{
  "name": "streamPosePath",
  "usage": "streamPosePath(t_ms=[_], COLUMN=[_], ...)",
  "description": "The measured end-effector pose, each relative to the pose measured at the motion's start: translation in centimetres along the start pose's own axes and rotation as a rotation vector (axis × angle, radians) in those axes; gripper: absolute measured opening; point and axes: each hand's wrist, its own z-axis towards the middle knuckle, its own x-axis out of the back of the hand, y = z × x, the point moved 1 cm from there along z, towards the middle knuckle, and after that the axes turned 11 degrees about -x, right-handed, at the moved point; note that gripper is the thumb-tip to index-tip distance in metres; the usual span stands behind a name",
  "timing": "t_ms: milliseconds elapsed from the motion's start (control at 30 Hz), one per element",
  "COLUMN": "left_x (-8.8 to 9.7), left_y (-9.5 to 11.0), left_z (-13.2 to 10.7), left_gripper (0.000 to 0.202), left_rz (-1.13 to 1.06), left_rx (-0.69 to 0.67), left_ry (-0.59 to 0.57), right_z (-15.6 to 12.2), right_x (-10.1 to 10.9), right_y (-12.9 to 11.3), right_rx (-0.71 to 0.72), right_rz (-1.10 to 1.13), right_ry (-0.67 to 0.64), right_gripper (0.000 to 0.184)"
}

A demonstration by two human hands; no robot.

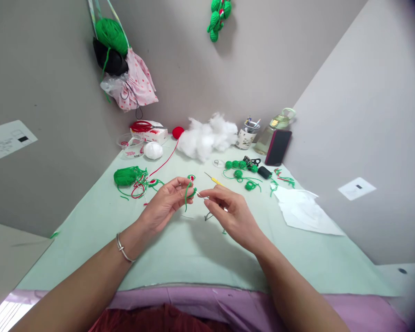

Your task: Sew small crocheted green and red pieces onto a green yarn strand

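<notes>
My left hand (168, 203) is closed, pinching a small crocheted piece (191, 190) of green yarn with red and white at its top. A short green yarn tail hangs down from it. Thumb and forefinger of my right hand (228, 210) are closed on a thin, pale needle (199, 195), whose tip meets the piece. How far the needle goes in is too small to tell. Below the right hand, a dark strand (208, 216) shows in part. Just beyond my hands lies a crochet hook (212, 179) with a yellow handle.
Green yarn (125, 176) lies tangled with red at left. White stuffing (207, 138) is heaped at the back, beside a red yarn ball (177, 133). Several green crocheted balls (238, 174), a leaning phone (278, 147), a bottle (267, 136) and white paper (304, 210) are at right.
</notes>
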Motion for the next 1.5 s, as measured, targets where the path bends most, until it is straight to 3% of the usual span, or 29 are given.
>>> streamPosePath(t_ms=[300,467,567,700,1000,1267,1500], left_x=[0.1,0.3,0.3,0.2,0.3,0.3,1.1], left_y=[-0.6,-0.5,-0.3,-0.3,-0.4,-0.2,0.5], left_z=[0.1,0.1,0.2,0.0,-0.2,-0.2,0.4], left_gripper=[0.024,0.024,0.021,0.02,0.027,0.021,0.016], left_rz=[0.27,0.09,-0.003,0.02,0.011,-0.086,-0.251], left_rx=[-0.148,-0.018,-0.013,-0.023,0.006,-0.037,-0.046], left_ry=[0.022,-0.02,-0.025,-0.002,-0.102,-0.024,0.121], right_z=[0.1,0.4,0.6,0.8,1.2,1.4,1.5], right_x=[-0.2,0.2,0.5,0.4,0.3,0.0,-0.1], right_y=[0.3,0.2,0.3,0.6,1.2,1.4,1.5], right_rx=[-0.059,-0.095,-0.126,-0.145,-0.165,-0.152,-0.125], right_rz=[-0.05,0.076,0.134,0.172,0.258,0.306,0.353], right_ry=[0.003,-0.043,-0.041,-0.059,-0.122,-0.138,-0.05], right_gripper=[0.02,0.017,0.016,0.015,0.019,0.021,0.021])
